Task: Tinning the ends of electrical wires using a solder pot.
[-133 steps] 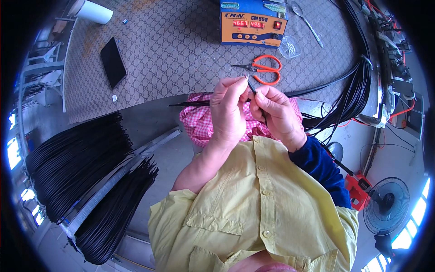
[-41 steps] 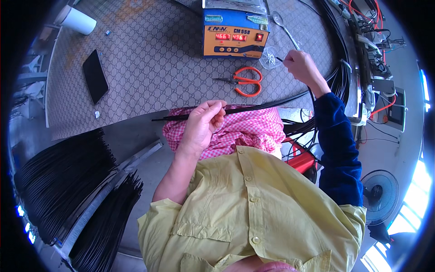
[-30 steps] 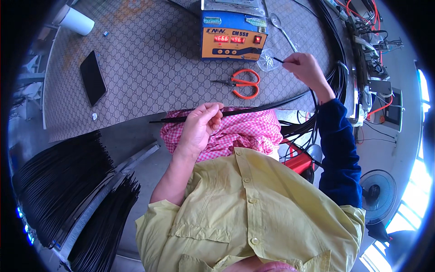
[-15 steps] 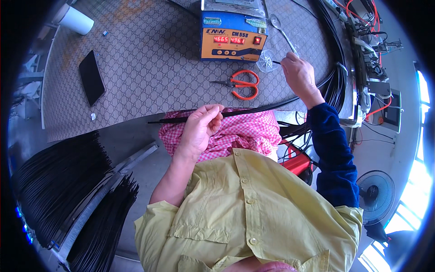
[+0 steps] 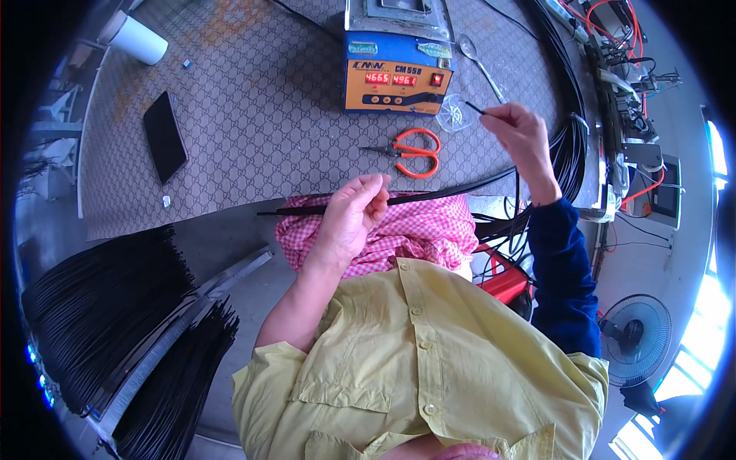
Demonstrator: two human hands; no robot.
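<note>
My left hand point(image 5: 354, 216) is closed around a small bundle of black cables point(image 5: 441, 186), just off the table's near edge. The bundle's ends stick out past the left side of that hand. In the pinched fingers of my right hand point(image 5: 523, 138) is one thin black cable point(image 5: 475, 108), its tip pointing up and left toward a small clear round dish point(image 5: 455, 113). The tip and the dish look apart. Between my hands and the machine lie scissors with orange handles point(image 5: 418, 153). A metal spoon point(image 5: 481, 67) rests beyond my right hand.
A blue and orange solder pot point(image 5: 395, 80) with a red digital display stands at the back. A black phone point(image 5: 165, 138) and a white cup point(image 5: 136, 38) are on the left. Thick black cable coils point(image 5: 571, 146) run down the right; cut cables point(image 5: 107, 307) hang at lower left.
My right hand has drawn back to the right and nearer, with the cable's tip now showing more. My left hand keeps its hold on the bundle and has shifted slightly right.
</note>
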